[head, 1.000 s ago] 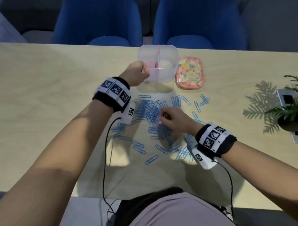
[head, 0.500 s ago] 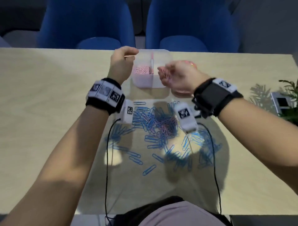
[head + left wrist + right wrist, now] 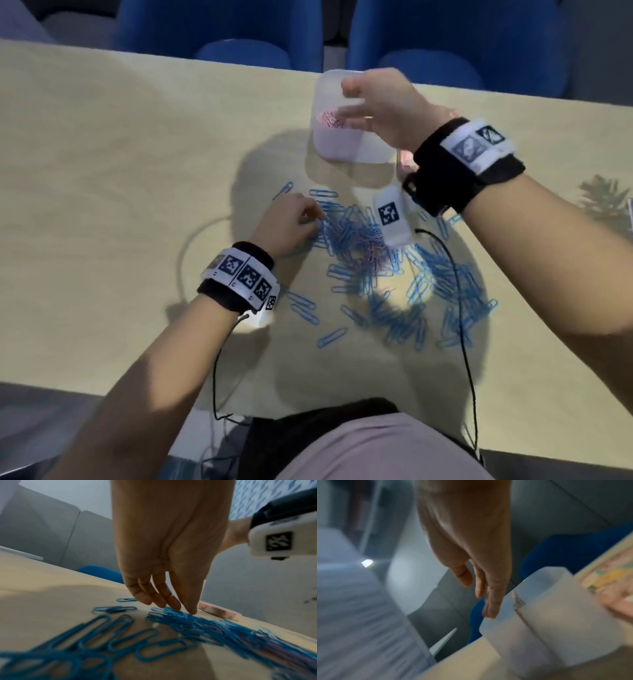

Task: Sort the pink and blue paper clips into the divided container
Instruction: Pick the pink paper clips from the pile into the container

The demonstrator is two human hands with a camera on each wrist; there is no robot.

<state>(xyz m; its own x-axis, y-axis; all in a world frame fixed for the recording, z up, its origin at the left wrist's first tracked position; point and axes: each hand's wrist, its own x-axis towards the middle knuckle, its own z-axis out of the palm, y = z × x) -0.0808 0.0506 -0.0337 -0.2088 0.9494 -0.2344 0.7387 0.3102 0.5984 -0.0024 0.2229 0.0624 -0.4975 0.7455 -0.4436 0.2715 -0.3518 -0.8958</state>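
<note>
Your left hand (image 3: 286, 219) is low and near you, palm down, with the fingers (image 3: 171, 600) loosely straight and angled downward, the tips together. Your right hand (image 3: 380, 106) is raised farther out, fingers (image 3: 491, 601) stretched forward and relaxed, thumb apart, gripping nothing. Both forearms come in from the near corners, and each wrist wears a black band.
</note>
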